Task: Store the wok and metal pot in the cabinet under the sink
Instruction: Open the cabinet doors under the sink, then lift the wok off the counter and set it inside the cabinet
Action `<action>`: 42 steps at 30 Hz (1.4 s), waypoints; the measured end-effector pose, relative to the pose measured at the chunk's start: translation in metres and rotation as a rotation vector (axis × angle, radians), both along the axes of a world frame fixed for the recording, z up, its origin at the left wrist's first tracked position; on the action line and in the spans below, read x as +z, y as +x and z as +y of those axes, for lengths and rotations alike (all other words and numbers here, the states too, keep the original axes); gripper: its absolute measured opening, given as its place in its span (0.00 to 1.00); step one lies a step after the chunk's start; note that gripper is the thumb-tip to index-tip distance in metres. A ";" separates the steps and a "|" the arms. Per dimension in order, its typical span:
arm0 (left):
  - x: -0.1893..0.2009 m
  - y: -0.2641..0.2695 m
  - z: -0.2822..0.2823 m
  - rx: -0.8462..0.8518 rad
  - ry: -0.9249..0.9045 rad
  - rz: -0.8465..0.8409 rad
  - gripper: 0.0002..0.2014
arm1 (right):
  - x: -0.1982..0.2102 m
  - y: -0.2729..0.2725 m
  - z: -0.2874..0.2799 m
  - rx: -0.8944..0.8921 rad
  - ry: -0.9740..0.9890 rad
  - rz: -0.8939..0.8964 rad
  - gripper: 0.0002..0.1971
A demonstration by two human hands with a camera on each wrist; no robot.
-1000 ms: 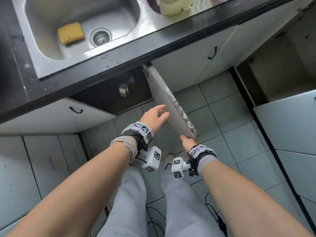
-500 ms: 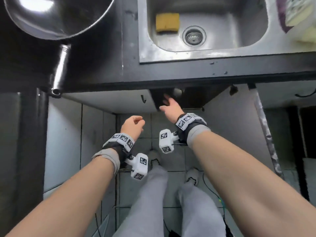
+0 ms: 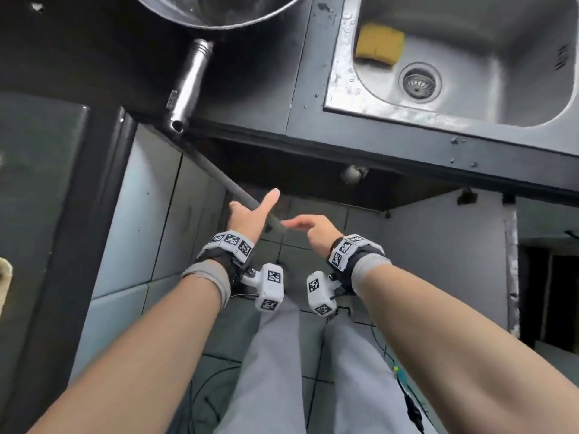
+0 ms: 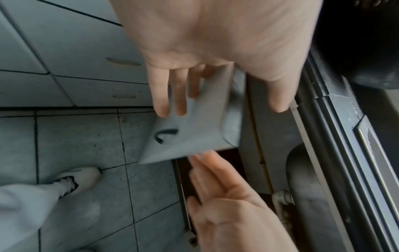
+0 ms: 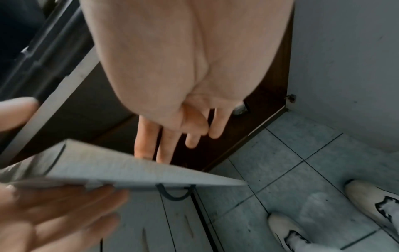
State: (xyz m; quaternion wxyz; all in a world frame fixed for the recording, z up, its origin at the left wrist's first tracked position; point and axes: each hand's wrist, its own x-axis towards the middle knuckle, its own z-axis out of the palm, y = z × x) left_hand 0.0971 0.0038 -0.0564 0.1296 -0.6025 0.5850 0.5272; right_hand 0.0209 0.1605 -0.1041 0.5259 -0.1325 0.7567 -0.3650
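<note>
Both hands at the left cabinet door (image 3: 200, 170).
Left hand (image 3: 250, 214) flat against it, fingers straight; right hand (image 3: 313, 230) relaxed, seemingly touching its corner.

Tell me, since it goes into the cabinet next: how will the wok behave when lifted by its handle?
The wok is probably front-heavy: its wide metal bowl sits far from the long handle, so it may dip. The smooth, shiny handle could slip or twist in one hand. It should stay rigid, not flex.

Grey trousers (image 3: 275, 364), white shoes (image 5: 287, 230), tagged wristbands (image 3: 230, 242).
</note>
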 end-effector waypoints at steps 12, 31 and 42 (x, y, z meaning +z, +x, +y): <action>0.018 0.134 -0.014 0.110 -0.458 -0.180 0.18 | 0.011 0.058 -0.016 0.054 0.050 -0.214 0.24; 0.129 0.073 -0.096 0.473 0.222 0.287 0.32 | 0.096 0.014 -0.114 0.048 0.162 0.059 0.16; 0.183 -0.095 -0.107 0.035 0.081 0.217 0.15 | 0.165 -0.076 -0.032 -0.270 0.121 0.120 0.14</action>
